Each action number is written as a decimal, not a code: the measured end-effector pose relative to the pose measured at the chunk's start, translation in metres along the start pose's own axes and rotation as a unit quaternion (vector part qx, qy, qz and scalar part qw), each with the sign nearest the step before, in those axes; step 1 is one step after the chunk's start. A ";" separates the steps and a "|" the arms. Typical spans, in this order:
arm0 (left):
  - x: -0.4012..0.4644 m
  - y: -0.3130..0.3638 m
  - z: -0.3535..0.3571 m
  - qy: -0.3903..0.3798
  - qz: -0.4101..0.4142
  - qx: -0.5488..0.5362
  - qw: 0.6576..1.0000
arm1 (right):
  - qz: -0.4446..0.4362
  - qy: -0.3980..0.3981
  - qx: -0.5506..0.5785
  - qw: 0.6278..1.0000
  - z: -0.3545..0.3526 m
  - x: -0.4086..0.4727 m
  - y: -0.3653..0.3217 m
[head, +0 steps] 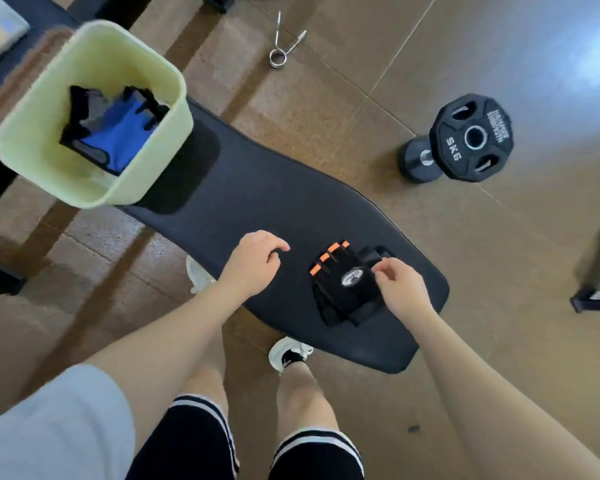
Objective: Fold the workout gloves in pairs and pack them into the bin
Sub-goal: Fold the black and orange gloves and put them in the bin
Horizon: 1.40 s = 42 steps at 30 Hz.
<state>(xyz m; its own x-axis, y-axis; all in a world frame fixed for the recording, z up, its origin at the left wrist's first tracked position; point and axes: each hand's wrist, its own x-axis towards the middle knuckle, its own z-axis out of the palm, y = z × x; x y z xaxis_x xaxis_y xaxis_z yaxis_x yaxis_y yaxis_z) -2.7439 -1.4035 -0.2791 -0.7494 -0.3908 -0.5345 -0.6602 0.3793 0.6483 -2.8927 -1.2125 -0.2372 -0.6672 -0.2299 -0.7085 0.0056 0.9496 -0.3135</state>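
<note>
One wide-angle head-worn view looks steeply down and forward from above a standing person, close over the black padded tabletop (291, 209), which runs from near right to far left. The person's own forearms, shorts and shoes fill the near edge; the floor (499, 81) stretches far and right, curved by lens distortion

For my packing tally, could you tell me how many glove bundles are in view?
2: blue-and-black gloves inside the yellow bin; black-and-orange gloves on the bench. Others may be hidden.
</note>
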 end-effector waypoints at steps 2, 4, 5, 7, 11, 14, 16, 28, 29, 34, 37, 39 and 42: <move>0.000 0.008 0.043 -0.028 -0.052 -0.024 0.998 | 0.023 -0.009 -0.005 1.000 0.007 0.001 0.047; 0.000 0.015 0.078 -0.040 -0.107 -0.043 0.992 | 0.041 -0.027 -0.012 0.999 0.019 0.006 0.085; 0.000 0.017 0.091 -0.039 -0.125 -0.046 0.990 | 0.043 -0.032 -0.010 0.998 0.026 0.009 0.098; -0.001 0.021 0.111 -0.035 -0.120 -0.036 0.992 | 0.036 -0.040 0.010 0.999 0.039 0.015 0.117; -0.011 0.030 0.131 -0.036 -0.061 -0.037 0.997 | 0.032 -0.054 0.076 0.995 0.061 0.027 0.125; -0.016 0.035 0.139 -0.035 -0.045 -0.044 0.997 | 0.040 0.008 0.047 0.998 0.077 0.036 0.124; -0.019 0.035 0.141 -0.044 -0.034 -0.030 0.998 | 0.048 0.046 0.027 0.997 0.083 0.039 0.121; -0.058 0.050 0.111 0.017 0.052 0.064 0.996 | -0.097 -0.142 0.401 0.900 0.055 -0.028 0.056; -0.061 0.048 0.104 0.037 0.034 0.060 0.997 | -0.107 -0.170 0.402 0.893 0.057 -0.031 0.051; -0.064 0.028 0.068 0.119 -0.033 0.035 0.992 | -0.070 -0.054 0.329 0.940 0.078 -0.026 0.051; -0.058 0.015 0.053 0.151 -0.090 -0.036 0.984 | -0.021 0.019 0.191 0.981 0.092 -0.009 0.066; -0.055 0.009 0.049 0.165 -0.111 -0.088 0.976 | -0.022 -0.007 0.094 0.995 0.104 0.001 0.073; -0.050 0.001 0.049 0.187 -0.144 -0.126 0.964 | -0.054 0.001 -0.047 0.997 0.119 0.010 0.072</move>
<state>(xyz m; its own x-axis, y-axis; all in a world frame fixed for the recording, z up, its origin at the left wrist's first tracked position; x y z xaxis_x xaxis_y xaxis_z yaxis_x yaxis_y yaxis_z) -2.7093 -1.3427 -0.2779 -0.4349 -0.7423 -0.5097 -0.7701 0.0132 0.6378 -2.8104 -1.1719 -0.3422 -0.6616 -0.3310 -0.6728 -0.1361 0.9354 -0.3264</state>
